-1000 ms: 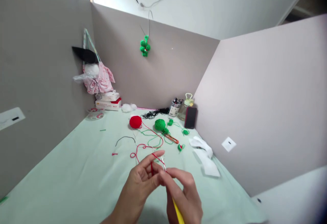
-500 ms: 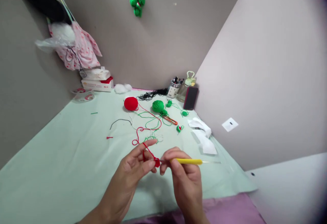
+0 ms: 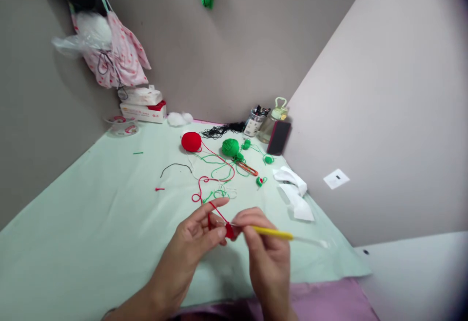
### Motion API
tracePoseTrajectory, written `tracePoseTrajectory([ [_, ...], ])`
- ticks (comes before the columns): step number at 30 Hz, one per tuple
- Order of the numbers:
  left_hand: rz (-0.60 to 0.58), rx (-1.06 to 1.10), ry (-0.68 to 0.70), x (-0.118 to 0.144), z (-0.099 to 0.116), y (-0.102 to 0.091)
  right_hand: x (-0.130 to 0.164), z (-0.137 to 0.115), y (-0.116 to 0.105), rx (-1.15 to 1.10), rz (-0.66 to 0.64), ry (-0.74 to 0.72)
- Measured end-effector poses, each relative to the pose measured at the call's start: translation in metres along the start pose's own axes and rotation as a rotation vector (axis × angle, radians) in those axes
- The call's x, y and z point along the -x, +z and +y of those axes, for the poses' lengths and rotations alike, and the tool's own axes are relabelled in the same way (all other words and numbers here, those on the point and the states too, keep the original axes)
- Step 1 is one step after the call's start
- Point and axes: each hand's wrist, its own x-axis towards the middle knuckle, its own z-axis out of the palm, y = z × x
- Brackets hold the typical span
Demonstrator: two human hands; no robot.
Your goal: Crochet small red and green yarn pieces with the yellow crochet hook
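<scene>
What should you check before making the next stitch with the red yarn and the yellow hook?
1. Left hand pinches the small red crochet piece: ok.
2. Right hand grips the yellow crochet hook: ok.
3. Hook tip is in the red piece: cannot tell, the fingers hide it.
4. Red yarn runs over the left forefinger: ok.
5. Yarn leads freely back to the red ball: not ok; it loops over the green yarn on the table, so it might snag.
6. Scissors lie apart from the hands: ok.
</scene>
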Motion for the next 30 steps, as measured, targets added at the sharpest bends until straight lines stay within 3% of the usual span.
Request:
tracePoseTrajectory([
  [2,0.023,-0.043,0.043,0.000,-0.005,0.002,0.005,0.004,0.004,0.263,0.002,-0.190],
  [4,0.004,-0.033,0.007,-0.002,-0.007,0.003,0.008,0.007,0.005,0.363,0.035,-0.290],
  [6,-0.042,-0.001,-0.062,-0.004,-0.005,0.002,0.008,0.010,0.002,0.242,0.040,-0.198],
  [10,-0.095,0.042,-0.141,-0.009,0.005,-0.002,-0.001,0.008,-0.007,-0.175,-0.018,0.139],
  [13,-0.088,0.017,-0.126,-0.010,0.007,-0.003,-0.003,0.003,-0.012,-0.215,-0.061,0.181],
  [15,-0.066,-0.032,-0.068,-0.010,0.005,-0.004,0.000,0.002,-0.012,-0.043,-0.090,0.080],
  [18,-0.021,-0.077,0.019,-0.010,0.000,-0.004,0.009,0.008,-0.009,0.341,-0.154,-0.235],
  [21,-0.011,0.019,-0.065,-0.010,-0.001,-0.005,0.015,0.015,-0.004,0.561,-0.139,-0.427],
  [25,-0.049,0.154,-0.178,-0.011,0.005,-0.008,0.011,0.010,-0.002,0.283,-0.038,-0.174],
  [28,-0.063,0.106,-0.105,-0.010,0.007,-0.009,0.000,0.001,-0.002,0.009,-0.013,-0.026],
  [30,-0.084,0.041,-0.044,-0.009,0.005,-0.009,-0.006,-0.002,0.001,-0.031,-0.043,-0.003],
])
